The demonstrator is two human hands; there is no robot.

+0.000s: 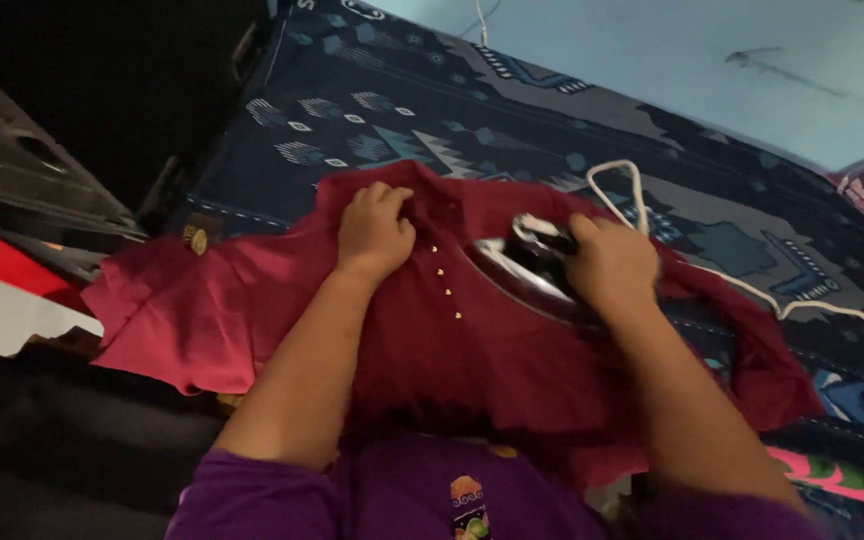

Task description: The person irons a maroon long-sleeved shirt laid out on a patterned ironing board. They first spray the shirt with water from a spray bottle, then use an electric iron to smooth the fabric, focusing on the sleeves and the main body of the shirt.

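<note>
**Iron on a red shirt, one hand steering, one hand pinning**

The iron (532, 268) sits at the centre right of the frame, its shiny soleplate flat on the chest of a dark red shirt (432, 340), just right of a short row of small gold buttons (444, 282). It looks like a dense, rigid tool, heavy enough to press by its own weight, with a slick metal base that should slide easily on cloth; the base is likely hot, so the dark handle on top is the only sensible place to grip. The right hand (612, 265) has exactly that hold, fingers curled fully round the handle. A white cord (620, 190) loops away from the iron toward the upper right.

The shirt is soft, thin and limp, prone to bunching ahead of the soleplate, so it is best held flat near the collar or a seam. The left hand (374, 232) does so at the upper centre, fingers bent and pressed down on the collar area, gripping or pinning the cloth. One sleeve spreads out to the left, and the hem falls toward the person's purple top (392, 500) at the bottom edge.

Beneath the shirt lies a dark blue patterned cloth (372, 120), filling the upper middle. A pale blue wall (652, 50) shows at the upper right, dark objects at the left.
</note>
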